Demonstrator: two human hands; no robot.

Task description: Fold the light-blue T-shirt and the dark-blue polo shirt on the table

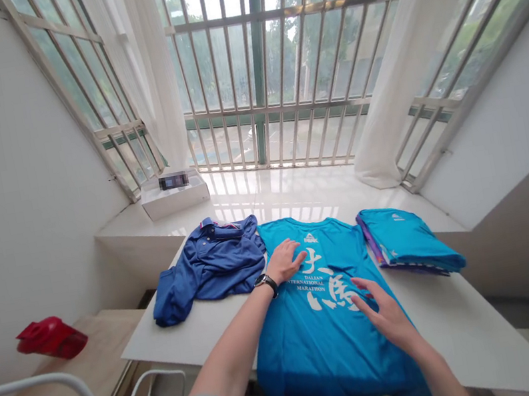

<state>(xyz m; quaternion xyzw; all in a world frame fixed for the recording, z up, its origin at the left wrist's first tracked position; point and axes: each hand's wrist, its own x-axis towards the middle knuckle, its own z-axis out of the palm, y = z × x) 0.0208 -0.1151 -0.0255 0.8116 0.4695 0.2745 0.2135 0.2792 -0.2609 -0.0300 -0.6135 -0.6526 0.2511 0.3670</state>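
Observation:
A bright blue T-shirt (298,341) with white lettering lies spread out on the white table (459,328), its lower part hanging over the front edge. My left hand (285,260), with a black watch on the wrist, rests on the shirt's upper left part, fingers stretched out. Over the lower right of the lettering is my right hand (382,313), its fingers apart and curved; whether it touches the cloth I cannot tell. Neither hand holds anything. To the left lies a crumpled dark blue polo shirt (219,260). Several folded shirts (407,235) form a stack on the right.
Behind the table, a white windowsill (263,191) carries an open white box (176,199) with a blurred item. White curtains (407,79) hang before the barred window. A red bottle (52,338) is on a wooden surface at left, near a white metal tube frame (77,385).

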